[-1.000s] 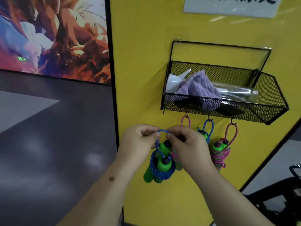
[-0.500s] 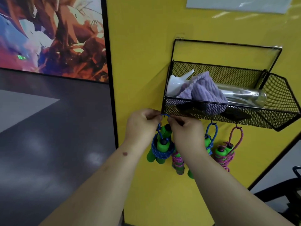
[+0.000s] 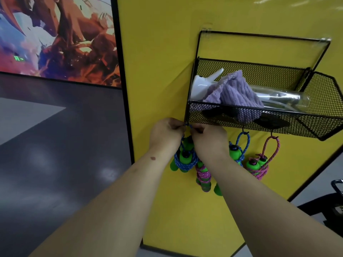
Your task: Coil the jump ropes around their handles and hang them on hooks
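A blue jump rope [image 3: 183, 160], coiled around its green handles, hangs below my two hands. My left hand [image 3: 166, 133] and my right hand [image 3: 208, 138] both pinch its blue loop right under the left corner of the black mesh basket [image 3: 232, 117]. The hook there is hidden by my fingers. A pink coiled rope [image 3: 203, 176] hangs behind my right wrist. Another blue coiled rope [image 3: 238, 151] and a second pink coiled rope [image 3: 259, 164] hang by their loops from hooks under the basket.
The basket is fixed to a yellow wall panel [image 3: 163, 71] and holds a white spray bottle [image 3: 202, 86] with a clear body and a purple cloth [image 3: 235, 93]. A colourful picture [image 3: 55, 38] hangs to the left. Dark floor lies below it.
Both hands have lifted the blue coiled rope up from below the hanging ropes to the basket's bottom left corner. The view has tilted up slightly.
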